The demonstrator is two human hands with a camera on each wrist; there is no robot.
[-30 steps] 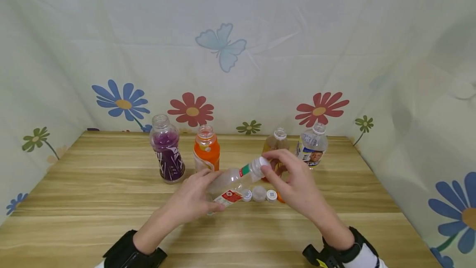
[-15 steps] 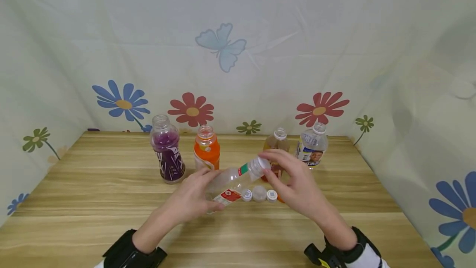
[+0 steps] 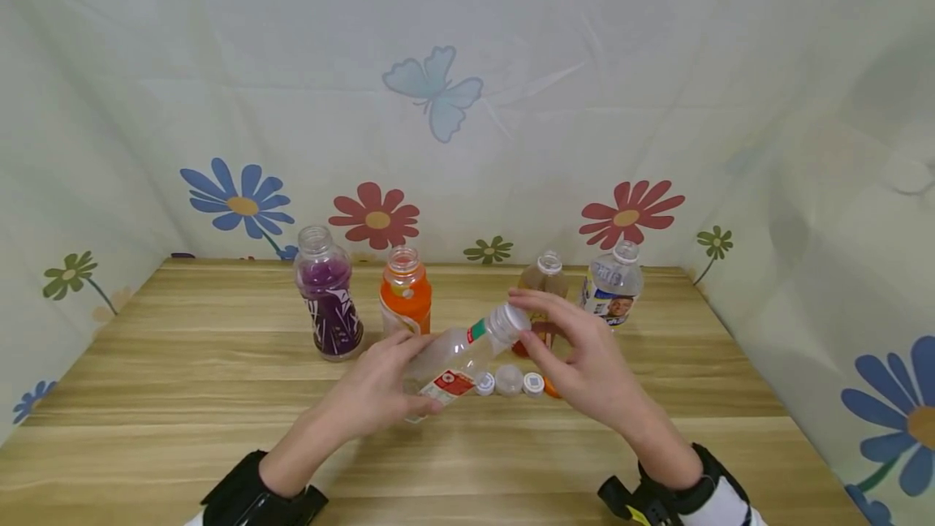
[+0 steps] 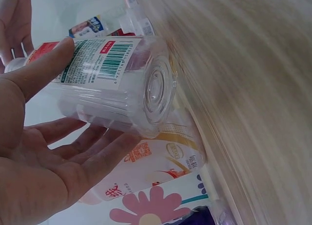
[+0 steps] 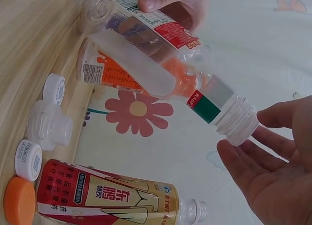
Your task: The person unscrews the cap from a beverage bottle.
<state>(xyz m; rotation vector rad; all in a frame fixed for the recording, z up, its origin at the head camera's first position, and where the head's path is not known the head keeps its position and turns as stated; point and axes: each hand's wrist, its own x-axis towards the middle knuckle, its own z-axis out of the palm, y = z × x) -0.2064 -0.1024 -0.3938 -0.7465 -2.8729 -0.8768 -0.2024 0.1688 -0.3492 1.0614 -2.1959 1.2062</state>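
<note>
A clear plastic bottle (image 3: 458, 360) with a red-and-white label is held tilted, its neck up to the right. My left hand (image 3: 380, 384) grips it around the lower body; the left wrist view shows the thumb over the label (image 4: 97, 64) and the other fingers beneath. At the neck is a whitish cap (image 5: 241, 127). My right hand (image 3: 584, 347) pinches this cap between thumb and fingers, with the palm facing it in the right wrist view. The bottle's base (image 4: 158, 86) is close over the wooden table.
Uncapped bottles stand behind: a purple one (image 3: 332, 299), an orange one (image 3: 406, 299), a gold-and-red one (image 5: 107, 193) partly behind my right hand, and a clear one (image 3: 613, 286). White caps (image 3: 534, 385), a translucent cap (image 3: 509, 380) and an orange cap (image 5: 19, 200) lie in a row.
My right hand has shifted very slightly, its fingers turning a little at the cap. The bottle and my left hand have barely moved.
</note>
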